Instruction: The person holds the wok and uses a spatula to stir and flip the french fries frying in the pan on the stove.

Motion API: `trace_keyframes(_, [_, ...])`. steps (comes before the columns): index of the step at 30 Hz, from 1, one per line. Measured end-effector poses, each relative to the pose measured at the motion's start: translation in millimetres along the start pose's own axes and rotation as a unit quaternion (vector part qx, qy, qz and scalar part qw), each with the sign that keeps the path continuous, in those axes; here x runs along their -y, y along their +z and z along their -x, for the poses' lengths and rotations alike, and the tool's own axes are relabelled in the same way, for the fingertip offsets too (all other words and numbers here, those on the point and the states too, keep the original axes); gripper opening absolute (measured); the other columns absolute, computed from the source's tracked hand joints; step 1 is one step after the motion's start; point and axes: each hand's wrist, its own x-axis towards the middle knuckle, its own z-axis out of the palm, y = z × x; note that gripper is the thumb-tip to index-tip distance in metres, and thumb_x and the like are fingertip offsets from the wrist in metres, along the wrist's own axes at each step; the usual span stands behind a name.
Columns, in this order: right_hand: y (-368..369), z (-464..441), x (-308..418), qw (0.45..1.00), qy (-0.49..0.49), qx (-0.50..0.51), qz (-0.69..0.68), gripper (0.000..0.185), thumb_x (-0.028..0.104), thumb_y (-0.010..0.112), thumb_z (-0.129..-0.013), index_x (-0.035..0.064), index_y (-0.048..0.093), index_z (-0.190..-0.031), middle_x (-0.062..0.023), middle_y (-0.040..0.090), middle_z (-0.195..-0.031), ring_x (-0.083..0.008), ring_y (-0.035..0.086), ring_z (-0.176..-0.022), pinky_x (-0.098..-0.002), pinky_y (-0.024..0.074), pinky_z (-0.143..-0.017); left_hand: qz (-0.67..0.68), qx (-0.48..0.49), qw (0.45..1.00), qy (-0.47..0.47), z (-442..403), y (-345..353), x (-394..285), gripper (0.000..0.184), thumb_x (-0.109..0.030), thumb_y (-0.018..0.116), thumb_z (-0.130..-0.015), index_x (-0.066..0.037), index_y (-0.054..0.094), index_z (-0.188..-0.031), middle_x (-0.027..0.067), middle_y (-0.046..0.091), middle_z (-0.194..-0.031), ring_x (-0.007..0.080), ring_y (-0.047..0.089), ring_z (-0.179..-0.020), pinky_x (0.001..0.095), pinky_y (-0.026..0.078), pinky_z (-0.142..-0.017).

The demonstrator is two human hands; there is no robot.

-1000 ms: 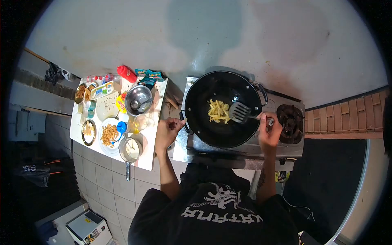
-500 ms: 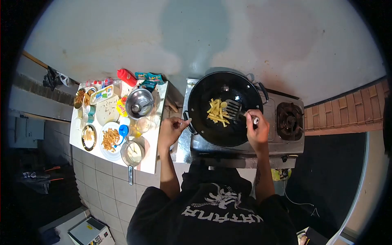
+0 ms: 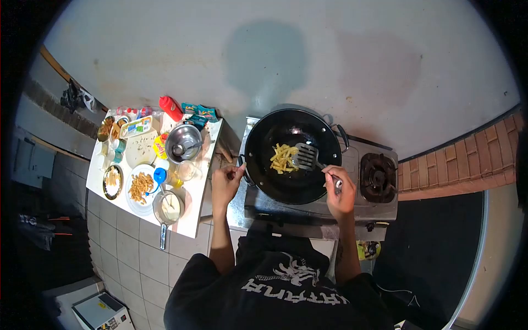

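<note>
1. The right hand has its fingers curled shut around the handle of the spatula.
2. The left hand has its thumb and a finger pinching the side handle of the big black pan. The pinch is small, and I cannot tell how tight it is.
3. The flat end of the spatula, with long slots in it, is down inside the black pan, touching or just beside the yellow food sticks.
4. The yellow food sticks lie in a little pile in the pan, to the left of the spatula.
5. The pan sits on the stove. Another burner is on the right side of the stove.
6. To the left of the stove is a white table. A shiny metal bowl is on it, with a spoon or ladle inside.
7. Closer to the front edge of the table are a pot with pale stuff in it and a white plate of brown bits.
8. A red bottle is at the back, near the wall.
</note>
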Motion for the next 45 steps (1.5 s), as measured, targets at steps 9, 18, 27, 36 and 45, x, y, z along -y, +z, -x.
trace_keyframes(9, [-18, 7, -22, 0.995, 0.031, 0.051, -0.076, 0.007, -0.002, 0.057, -0.093, -0.0028, 0.055, -0.1, -0.0135, 0.066, -0.109, -0.0153, 0.064, -0.074, -0.0275, 0.0512, -0.064, -0.056, -0.078, 0.995, -0.038, 12, 21, 6, 0.038, -0.035, 0.072, -0.086, 0.003, 0.072, -0.084, 0.0141, 0.064, -0.066, 0.0217, 0.061, -0.058, 0.0351, 0.047, -0.057])
trace_keyframes(18, [-50, 0, -36, 0.986, -0.039, 0.138, -0.089, 0.009, -0.002, 0.057, -0.092, -0.0035, 0.056, -0.101, -0.0178, 0.061, -0.11, -0.0335, 0.063, -0.098, -0.0359, 0.0489, -0.084, -0.143, -0.179, 0.972, -0.054, 23, 34, -5, 0.039, -0.035, 0.075, -0.082, 0.001, 0.073, -0.095, 0.0208, 0.069, -0.087, 0.0335, 0.068, -0.085, 0.0407, 0.052, -0.078])
trace_keyframes(27, [-55, -3, -42, 0.974, -0.091, 0.162, -0.132, 0.009, -0.002, 0.056, -0.093, -0.0024, 0.055, -0.101, -0.0158, 0.062, -0.109, -0.0293, 0.063, -0.094, -0.0342, 0.0494, -0.083, -0.184, -0.213, 0.959, -0.011, 26, 43, 6, 0.037, -0.033, 0.076, -0.081, -0.001, 0.073, -0.1, 0.024, 0.069, -0.094, 0.0363, 0.067, -0.09, 0.0419, 0.051, -0.081])
trace_keyframes(36, [-56, 13, -26, 0.977, -0.104, 0.176, -0.062, 0.011, -0.005, 0.057, -0.091, -0.0032, 0.055, -0.101, -0.0171, 0.063, -0.106, -0.0309, 0.064, -0.096, -0.0338, 0.0488, -0.085, -0.089, -0.178, 0.979, -0.037, 26, 34, -10, 0.033, -0.027, 0.077, -0.079, 0.002, 0.073, -0.094, 0.0175, 0.071, -0.078, 0.0307, 0.07, -0.074, 0.0392, 0.053, -0.07])
trace_keyframes(45, [-16, 43, -6, 0.996, -0.029, 0.088, -0.019, 0.01, -0.006, 0.054, -0.093, -0.0024, 0.055, -0.102, -0.0148, 0.062, -0.109, -0.0237, 0.062, -0.086, -0.0288, 0.0481, -0.079, -0.049, -0.099, 0.994, -0.01, 7, 22, 9, 0.034, -0.029, 0.076, -0.08, 0.001, 0.072, -0.095, 0.0165, 0.073, -0.085, 0.0303, 0.072, -0.082, 0.0393, 0.055, -0.076])
